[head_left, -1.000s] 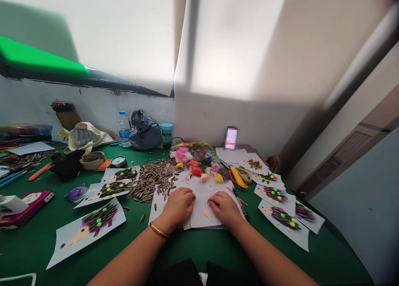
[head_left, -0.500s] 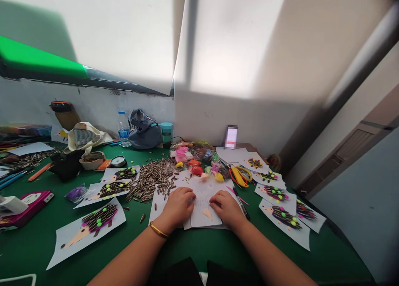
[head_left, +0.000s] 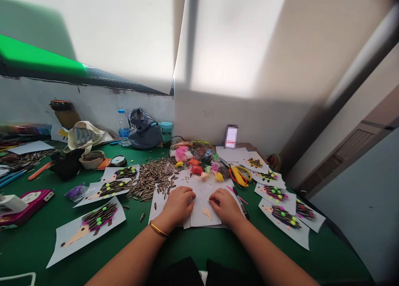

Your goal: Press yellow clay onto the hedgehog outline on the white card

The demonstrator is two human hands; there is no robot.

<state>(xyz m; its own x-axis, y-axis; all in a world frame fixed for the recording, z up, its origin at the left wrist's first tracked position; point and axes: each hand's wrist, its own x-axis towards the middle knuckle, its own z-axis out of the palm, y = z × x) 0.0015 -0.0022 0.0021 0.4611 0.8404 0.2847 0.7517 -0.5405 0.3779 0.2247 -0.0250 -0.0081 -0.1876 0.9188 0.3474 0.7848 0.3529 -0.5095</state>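
Observation:
A white drawing card [head_left: 199, 220] with faint pencil marks lies in front of me, on top of other white paper. Near its lower right sits a flat, pointed peach-coloured clay piece [head_left: 207, 213]. My left hand [head_left: 178, 203] rests at the card's left side, fingers curled together and fingertips at the card. On the right side is my right hand [head_left: 227, 206], its thumb and fingers drawn together over the card. Whatever either hand may hold is hidden or too small to name. The clay piece lies between the hands, closer to the right one.
Sunflower seeds [head_left: 152, 176] are heaped to the left, with bagged coloured clay [head_left: 195, 168] behind the card. Yellow scissors [head_left: 239, 177] and a black pen [head_left: 241, 203] lie to the right. Finished seed hedgehog cards [head_left: 70, 250] flank both sides. A phone [head_left: 231, 137] stands at the back.
Both hands stay in nearly the same place, with only a slight shift of the fingers. The clay piece and the card have not visibly moved.

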